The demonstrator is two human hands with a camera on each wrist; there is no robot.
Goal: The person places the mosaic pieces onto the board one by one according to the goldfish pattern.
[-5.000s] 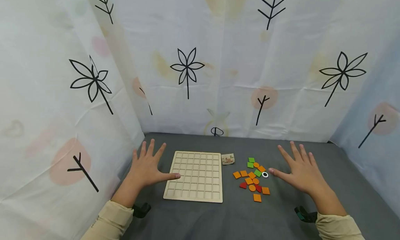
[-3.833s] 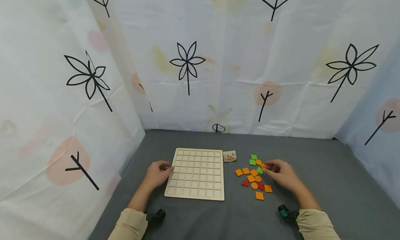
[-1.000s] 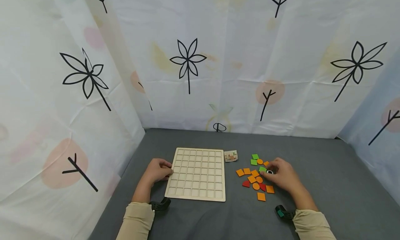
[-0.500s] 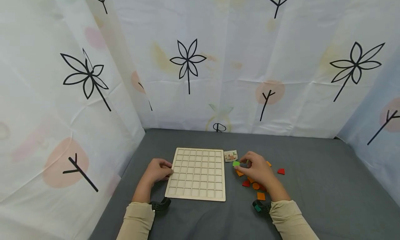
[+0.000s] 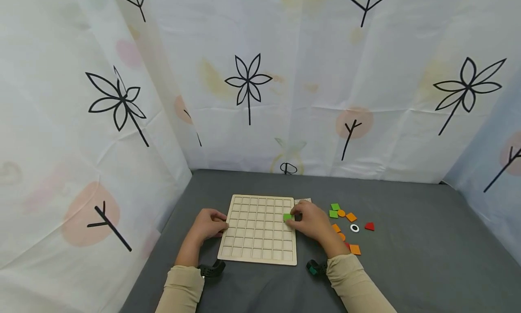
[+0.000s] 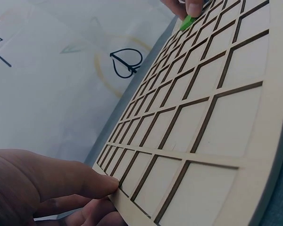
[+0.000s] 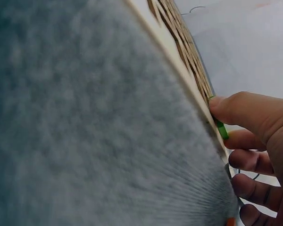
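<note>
A pale wooden grid board [image 5: 254, 262] lies on the grey table. At its left edge, my left hand [image 5: 208, 223] grips the rim, thumb on top and fingers curled at the side, as the left wrist view shows. My right hand [image 5: 312, 220] pinches a green square tile [image 5: 287, 217] between thumb and fingertip over the far part of the right-hand column. In the right wrist view the tile [image 7: 221, 130] is tilted at the board's edge. Whether it touches a cell floor I cannot tell.
A patterned card [image 5: 303, 200] lies behind the right hand, mostly hidden. Right of it are green squares [image 5: 334, 210], orange squares [image 5: 355, 249], orange discs [image 5: 341, 213], a black-and-white ring piece [image 5: 354, 228] and a red piece [image 5: 369, 226]. The right forearm hides several pieces. A printed curtain [image 5: 260, 136] stands behind.
My hands were spread open above the table at first. The left came down to the board's edge; the right picked up a green tile among the pieces and carried it left to the board.
</note>
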